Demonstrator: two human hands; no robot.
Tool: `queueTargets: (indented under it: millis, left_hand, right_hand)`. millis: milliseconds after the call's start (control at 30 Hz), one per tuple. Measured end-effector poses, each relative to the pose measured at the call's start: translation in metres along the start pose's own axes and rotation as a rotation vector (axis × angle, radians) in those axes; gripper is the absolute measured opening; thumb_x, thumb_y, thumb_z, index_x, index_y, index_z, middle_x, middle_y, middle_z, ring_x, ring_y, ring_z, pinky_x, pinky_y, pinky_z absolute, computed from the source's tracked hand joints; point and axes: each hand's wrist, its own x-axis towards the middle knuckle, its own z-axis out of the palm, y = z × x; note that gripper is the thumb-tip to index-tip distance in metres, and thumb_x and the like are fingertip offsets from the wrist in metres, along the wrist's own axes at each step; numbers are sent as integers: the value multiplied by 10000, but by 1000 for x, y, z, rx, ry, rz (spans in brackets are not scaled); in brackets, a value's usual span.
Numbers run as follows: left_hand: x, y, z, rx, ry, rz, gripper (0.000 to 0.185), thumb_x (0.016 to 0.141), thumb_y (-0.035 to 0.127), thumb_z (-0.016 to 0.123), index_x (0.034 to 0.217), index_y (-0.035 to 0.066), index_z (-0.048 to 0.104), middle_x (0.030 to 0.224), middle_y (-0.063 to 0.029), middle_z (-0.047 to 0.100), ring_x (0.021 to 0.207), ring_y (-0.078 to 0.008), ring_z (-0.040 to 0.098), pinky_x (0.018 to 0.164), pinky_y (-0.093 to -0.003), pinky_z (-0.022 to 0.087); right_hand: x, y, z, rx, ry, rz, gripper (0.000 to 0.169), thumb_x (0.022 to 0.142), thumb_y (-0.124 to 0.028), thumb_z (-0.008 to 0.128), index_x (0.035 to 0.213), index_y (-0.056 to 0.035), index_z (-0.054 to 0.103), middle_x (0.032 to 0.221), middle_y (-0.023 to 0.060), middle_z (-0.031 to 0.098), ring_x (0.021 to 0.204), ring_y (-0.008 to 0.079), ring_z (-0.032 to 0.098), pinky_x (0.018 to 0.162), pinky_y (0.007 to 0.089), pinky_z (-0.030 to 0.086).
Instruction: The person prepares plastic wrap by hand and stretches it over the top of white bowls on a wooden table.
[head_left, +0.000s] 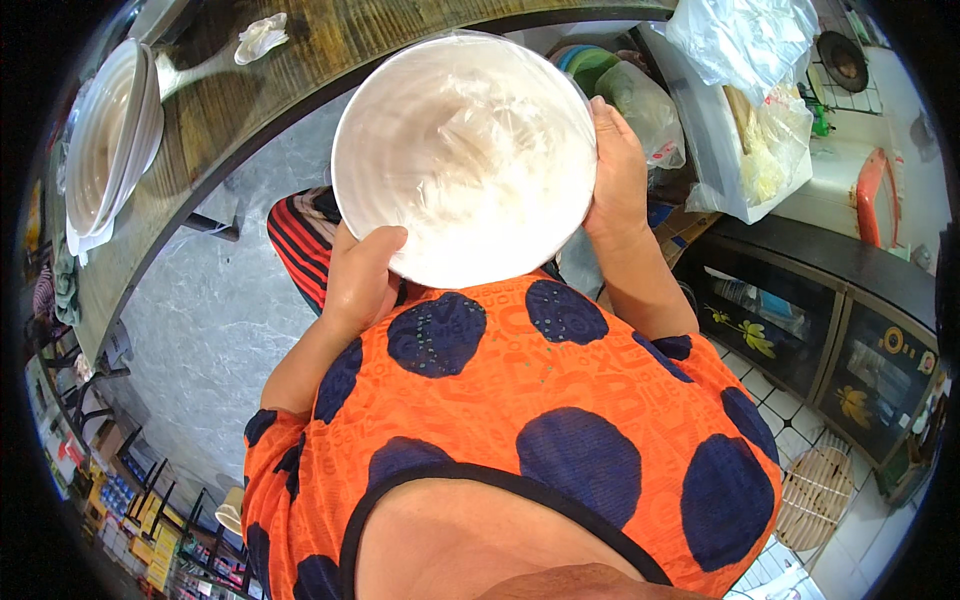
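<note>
Both my hands hold a large white bowl (465, 161) in front of my chest. Clear plastic film lies over its inside, wrinkled and shiny under the light. My left hand (364, 277) grips the lower left rim, its thumb over the edge. At the right side, my right hand (619, 172) clasps the outer wall, with the thumb up near the rim. The fingers beneath the bowl are hidden. On the wooden table to the left stands a stack of white bowls (112, 142).
A crumpled tissue (261, 37) lies on the wooden table (315, 45), whose dark edge curves past the bowl. Plastic bags (742, 37) sit upon a white box (705, 127) at the right. A black glass-doored cabinet (772, 300) stands below them. Grey flooring (225, 300) spreads at the left.
</note>
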Motion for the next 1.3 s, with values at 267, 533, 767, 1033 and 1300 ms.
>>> queueTargets:
  millis: [267, 533, 767, 1033, 1300]
  left_hand:
    - [1, 3, -2, 49, -32, 7, 489, 753, -35, 429, 1240, -61, 394, 1170, -155, 524, 1063, -265, 534, 917, -365, 426]
    - [5, -3, 0, 66, -71, -25, 473, 748, -26, 440, 1219, -66, 413, 1147, -149, 537, 1045, -250, 544, 905, -353, 430]
    - [5, -1, 6, 137, -56, -35, 486, 721, -19, 433, 1202, -82, 419, 1108, -146, 549, 1005, -221, 555, 866, -321, 445]
    - [4, -1, 7, 180, -67, -23, 477, 729, -13, 441, 1203, -71, 428, 1097, -130, 558, 994, -210, 556, 860, -318, 444]
    - [8, -1, 3, 168, -94, -75, 498, 737, -23, 468, 1231, -60, 415, 1163, -133, 537, 1060, -232, 531, 913, -347, 418]
  right_hand:
    - [10, 6, -12, -63, -113, 185, 263, 930, -180, 447, 1039, 40, 542, 943, 88, 621, 789, 146, 616, 687, 257, 507]
    - [37, -25, 1, -66, -263, -12, 315, 915, -239, 508, 1084, 20, 564, 967, 84, 624, 841, 138, 595, 739, 251, 486]
    - [62, -31, -16, -207, -462, 140, 230, 849, -178, 614, 1000, -5, 607, 873, 51, 644, 749, 108, 608, 675, 232, 497]
    - [68, -15, 0, -299, -234, 388, 121, 830, -101, 601, 901, -8, 629, 838, 61, 648, 681, 132, 623, 595, 269, 515]
    - [67, -8, -7, -469, -101, 144, 233, 850, -175, 596, 1027, -27, 628, 875, 66, 642, 714, 129, 593, 601, 253, 467]
